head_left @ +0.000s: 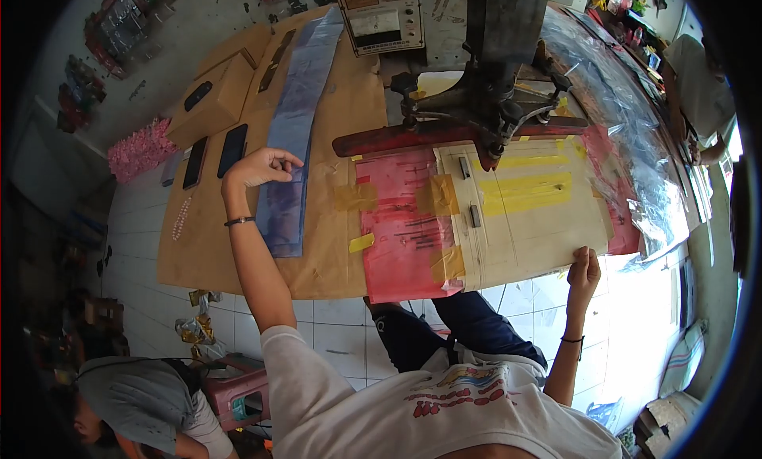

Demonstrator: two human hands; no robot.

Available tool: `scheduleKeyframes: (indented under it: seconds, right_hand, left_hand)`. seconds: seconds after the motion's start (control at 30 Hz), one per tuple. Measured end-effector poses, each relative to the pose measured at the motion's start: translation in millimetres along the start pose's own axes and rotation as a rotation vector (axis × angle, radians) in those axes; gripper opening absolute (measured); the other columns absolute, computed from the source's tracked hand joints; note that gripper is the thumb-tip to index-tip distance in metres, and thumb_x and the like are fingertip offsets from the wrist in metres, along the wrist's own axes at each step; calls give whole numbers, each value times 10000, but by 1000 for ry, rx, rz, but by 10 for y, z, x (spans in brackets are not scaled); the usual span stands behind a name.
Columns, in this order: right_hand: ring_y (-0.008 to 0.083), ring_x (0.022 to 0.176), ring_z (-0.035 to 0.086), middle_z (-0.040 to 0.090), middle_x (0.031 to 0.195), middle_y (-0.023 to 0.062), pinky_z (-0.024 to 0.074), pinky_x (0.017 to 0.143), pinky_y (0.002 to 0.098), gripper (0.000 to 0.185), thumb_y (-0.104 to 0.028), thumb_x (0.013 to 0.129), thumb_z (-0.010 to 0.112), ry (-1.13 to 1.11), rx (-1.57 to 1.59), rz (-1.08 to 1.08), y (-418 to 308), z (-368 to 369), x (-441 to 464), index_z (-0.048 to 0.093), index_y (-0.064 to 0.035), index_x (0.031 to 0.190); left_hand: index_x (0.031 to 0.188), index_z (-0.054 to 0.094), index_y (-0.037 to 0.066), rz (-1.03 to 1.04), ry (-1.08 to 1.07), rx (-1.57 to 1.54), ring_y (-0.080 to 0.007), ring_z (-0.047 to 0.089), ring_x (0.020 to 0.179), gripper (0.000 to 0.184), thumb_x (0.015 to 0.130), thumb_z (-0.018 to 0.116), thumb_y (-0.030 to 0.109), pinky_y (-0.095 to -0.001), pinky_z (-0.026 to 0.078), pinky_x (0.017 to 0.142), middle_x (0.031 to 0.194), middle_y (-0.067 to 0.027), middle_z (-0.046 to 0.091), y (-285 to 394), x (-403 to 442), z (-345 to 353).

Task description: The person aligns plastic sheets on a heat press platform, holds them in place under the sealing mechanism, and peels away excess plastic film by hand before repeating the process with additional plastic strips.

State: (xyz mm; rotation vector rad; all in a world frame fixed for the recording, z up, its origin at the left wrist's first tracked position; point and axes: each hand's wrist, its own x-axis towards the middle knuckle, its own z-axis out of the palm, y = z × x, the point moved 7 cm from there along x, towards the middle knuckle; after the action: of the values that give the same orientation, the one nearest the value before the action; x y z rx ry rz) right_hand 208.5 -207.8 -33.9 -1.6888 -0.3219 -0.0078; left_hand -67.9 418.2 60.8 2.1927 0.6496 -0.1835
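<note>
My left hand (266, 167) is over a long stack of blue plastic sheets (286, 213), its fingers bent and thumb drawn in at the sheets' right edge. It appears to pinch a sheet there, though the contact is small in view. My right hand (584, 268) is closed near the front right edge of a tan board (524, 244); whatever its fingers hold, if anything, is hidden. Yellow strips (528, 193) and two small dark blocks (475, 216) lie on the board. Beside it is a red sheet (397, 260) fixed with brown tape.
Above the board hangs a press head with a red bar (381, 140) and a control box (381, 18). Two phones (194, 163), a cardboard box (210, 102) and a bead string (181, 219) lie at left. Clear plastic (619, 94) covers the right side. Other people are at lower left and far right.
</note>
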Motion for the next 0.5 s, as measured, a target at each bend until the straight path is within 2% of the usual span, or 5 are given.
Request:
scheduleKeyframes:
  seconds: [0.13, 0.23, 0.37, 0.47, 0.5]
  right_hand:
    - [-8, 504, 291, 321, 564, -95, 196, 465, 223, 370, -336, 1102, 522, -11, -60, 16, -77, 30, 10, 606, -51, 881]
    - [52, 543, 428, 567, 605, 6, 311, 507, 264, 270, -249, 1052, 607, -317, -443, 75, -635, 129, 37, 657, 10, 995]
    - [85, 606, 529, 666, 706, 57, 401, 548, 289, 181, -168, 997, 664, -629, -307, -363, -1923, 1034, 44, 725, 2, 973]
    - [305, 672, 675, 689, 784, 184, 523, 651, 394, 265, -239, 1008, 618, -969, -157, -452, -2578, 2270, -129, 735, -1, 1028]
    - [214, 667, 677, 726, 843, 129, 532, 628, 344, 268, -255, 1028, 617, -996, -101, -603, -2558, 2749, -228, 740, -47, 1145]
  left_hand:
    - [1191, 742, 27, -39, 126, 105, -62, 575, 819, 318, 874, 749, 42, -220, 480, 729, 921, 29, 630, -72, -29, -125]
    - [1148, 738, 12, -3, 291, 134, -77, 576, 785, 224, 950, 685, 100, -243, 479, 700, 888, -5, 670, -236, 9, -234]
    - [1023, 712, -14, 86, 568, 108, -104, 576, 691, 269, 1055, 558, 204, -276, 468, 636, 774, -42, 678, -183, 32, -403]
    - [936, 665, -20, 115, 723, 154, -117, 566, 623, 326, 1076, 517, 235, -279, 453, 594, 734, -42, 667, -93, -6, -448]
    - [961, 647, -16, 106, 732, 163, -124, 586, 617, 314, 1081, 495, 232, -275, 466, 585, 722, -45, 669, -80, -23, -455]
